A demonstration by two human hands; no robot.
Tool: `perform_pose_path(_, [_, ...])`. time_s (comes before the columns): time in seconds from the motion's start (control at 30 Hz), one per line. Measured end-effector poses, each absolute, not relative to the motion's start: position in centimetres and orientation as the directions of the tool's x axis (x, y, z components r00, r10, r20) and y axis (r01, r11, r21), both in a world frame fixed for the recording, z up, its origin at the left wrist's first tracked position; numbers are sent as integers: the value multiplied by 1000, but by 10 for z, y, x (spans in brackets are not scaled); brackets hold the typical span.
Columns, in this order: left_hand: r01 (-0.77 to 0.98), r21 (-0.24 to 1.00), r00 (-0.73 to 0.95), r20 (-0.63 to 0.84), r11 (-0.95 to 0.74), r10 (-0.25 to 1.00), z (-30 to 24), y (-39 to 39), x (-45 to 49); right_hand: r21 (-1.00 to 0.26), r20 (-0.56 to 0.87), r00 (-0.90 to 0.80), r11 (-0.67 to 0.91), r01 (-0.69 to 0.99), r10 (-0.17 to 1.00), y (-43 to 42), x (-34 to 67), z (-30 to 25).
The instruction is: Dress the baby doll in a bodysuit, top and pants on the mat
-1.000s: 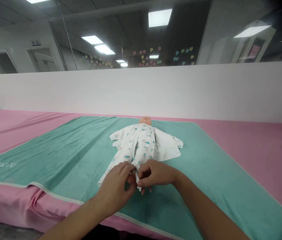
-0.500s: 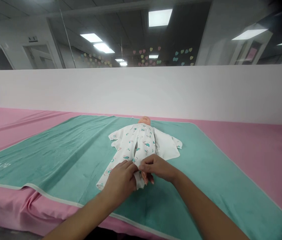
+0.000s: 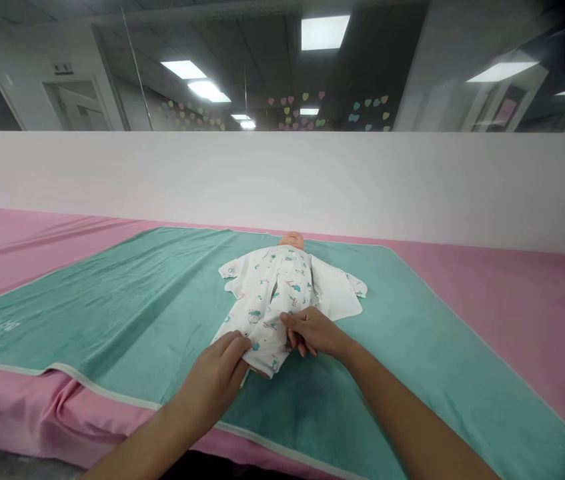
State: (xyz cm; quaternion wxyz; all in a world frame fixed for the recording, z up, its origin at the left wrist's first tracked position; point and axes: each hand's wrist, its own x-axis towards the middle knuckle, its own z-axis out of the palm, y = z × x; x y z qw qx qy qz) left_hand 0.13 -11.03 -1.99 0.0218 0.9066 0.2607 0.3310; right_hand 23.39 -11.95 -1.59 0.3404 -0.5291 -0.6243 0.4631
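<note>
The left hand (image 3: 211, 381) had its fingers together, pinched on the lower end of a sleepsuit (image 3: 267, 313) — soft, light cotton, limp, best taken by a folded edge. The right hand's fingers (image 3: 295, 327) lay curled against it, clamped or not I cannot tell. Beyond the fingertips lay a doll (image 3: 291, 241), on a towel (image 3: 127, 300).

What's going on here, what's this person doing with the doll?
A person is handling a white printed sleepsuit on a baby doll, which lies face up on a teal towel spread over a pink mat. Their left hand grips the sleepsuit's lower end, while their right hand rests on its legs. The doll's head shows at the far end.
</note>
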Motion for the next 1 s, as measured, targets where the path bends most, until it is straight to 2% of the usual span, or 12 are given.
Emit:
perform_pose_path(0.17, [464, 116, 693, 570, -878, 442, -19, -116, -10, -925, -88, -154, -23, 379, 984, -115, 236, -23])
perform_pose_path(0.3, [335, 50, 755, 583, -941, 300, -12, -129, -17, -927, -12, 75, -39, 373, 997, -109, 241, -27])
perform_pose_path(0.47, [175, 153, 797, 559, -973, 231, 1, -139, -19, -952, 138, 363, 22, 306, 922, -100, 257, -34])
perform_pose_path(0.6, [286, 166, 739, 589, -944, 327, 4, -133, -10, -935, 209, 515, 15, 355, 831, -91, 271, -46])
perform_pose_path(0.7, [365, 173, 762, 510, -915, 400, 0, -129, -2, -936, 179, 577, -43, 350, 797, -86, 277, -53])
perform_pose_path(0.8, [267, 231, 825, 447, -936, 345, -4, -132, 0, -940, 136, 540, -63, 334, 831, -83, 278, -55])
perform_pose_path(0.87, [222, 330, 818, 450, -918, 359, -4, -133, -2, -942, 119, 469, -49, 331, 875, -84, 275, -55])
perform_pose_path(0.93, [271, 466, 740, 458, -842, 492, -2, -126, -5, -942, 109, 393, -31, 334, 913, -86, 271, -54])
perform_pose_path(1.0, [372, 610, 580, 435, -700, 688, 1, -109, -6, -943, 104, 375, -28, 331, 921, -87, 268, -54])
